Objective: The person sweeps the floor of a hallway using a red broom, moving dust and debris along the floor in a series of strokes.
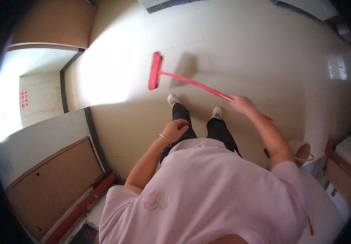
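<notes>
A red broom with a bristled head is held up in front of me, and its shadow falls on the tiled floor. My right hand grips the broom's red handle toward its far end from the head. The handle's tip sticks out past my wrist. My left hand, with a bangle at the wrist, hangs over my left leg with its fingers loosely curled, touching neither the broom nor anything else I can make out. My white clogs stand on the floor below both hands.
A bucket with a pale handle stands at the right, beside my right elbow. To the left are a low wall with a brown panel, a red pipe and a doorway. Bright light falls on the floor there.
</notes>
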### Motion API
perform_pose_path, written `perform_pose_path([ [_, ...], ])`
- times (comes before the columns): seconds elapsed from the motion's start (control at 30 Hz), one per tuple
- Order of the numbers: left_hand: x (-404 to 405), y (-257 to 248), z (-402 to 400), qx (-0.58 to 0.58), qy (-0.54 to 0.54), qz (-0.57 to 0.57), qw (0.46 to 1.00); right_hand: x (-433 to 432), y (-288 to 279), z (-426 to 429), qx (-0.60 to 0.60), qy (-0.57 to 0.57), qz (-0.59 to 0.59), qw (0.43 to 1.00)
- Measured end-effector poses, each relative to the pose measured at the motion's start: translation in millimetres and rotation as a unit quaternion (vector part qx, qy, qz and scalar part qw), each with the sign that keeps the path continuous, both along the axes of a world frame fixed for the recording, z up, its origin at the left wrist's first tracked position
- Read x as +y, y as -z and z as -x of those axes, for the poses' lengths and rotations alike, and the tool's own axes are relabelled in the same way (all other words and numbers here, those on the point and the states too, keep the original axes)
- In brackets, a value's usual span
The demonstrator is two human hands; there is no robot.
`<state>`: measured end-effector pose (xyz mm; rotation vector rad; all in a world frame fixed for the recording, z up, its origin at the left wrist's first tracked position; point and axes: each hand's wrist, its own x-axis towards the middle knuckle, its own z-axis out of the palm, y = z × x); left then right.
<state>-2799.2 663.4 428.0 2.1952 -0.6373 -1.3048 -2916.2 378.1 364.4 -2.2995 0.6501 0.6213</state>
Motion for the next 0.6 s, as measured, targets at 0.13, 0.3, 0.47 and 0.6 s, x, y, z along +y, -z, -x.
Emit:
perform_pose_path([
  [0.13, 43, 50, -25, -0.026, -0.063, 0.088, 0.994, 102, 28, -137, 0.072, -0.093, 0.01, 0.993],
  [0.3, 67, 111, -80, 0.337, -0.443, 0.05, 0.83, 165, 25, -194, 0.097, -0.06, 0.034, 0.993],
  [0.47, 34, 158, -139, 0.543, -0.703, 0.066, 0.454, 162, -17, -184, 0.177, -0.068, -0.007, 0.982],
  [0.6, 48, 204, -186, 0.488, -0.741, 0.058, 0.457, 217, -37, -198, 0.125, -0.196, 0.026, 0.972],
])
